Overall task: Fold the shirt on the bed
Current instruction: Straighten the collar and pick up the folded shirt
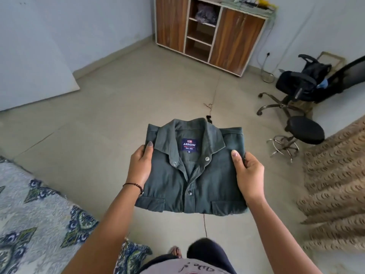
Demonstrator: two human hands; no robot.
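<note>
Currently the folded shirt (193, 175) is held above the floor (94, 119), clear of the bed (29, 214); left hand (139, 165) and right hand (249, 175) fingers grasp its side edges; cabinet (211, 30) shelf holds cloth

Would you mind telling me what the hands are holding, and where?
Folded shirt: left hand grips its left edge, right hand its right edge.

The shirt (197, 175) is matt dark green woven cloth with shiny metal snaps. The bed (29, 214) wears a printed quilted cover. The floor (98, 115) is smooth, dull tile. The cabinet (233, 36) shows wood-grain laminate; the stool (305, 130) has chromed legs.
</note>
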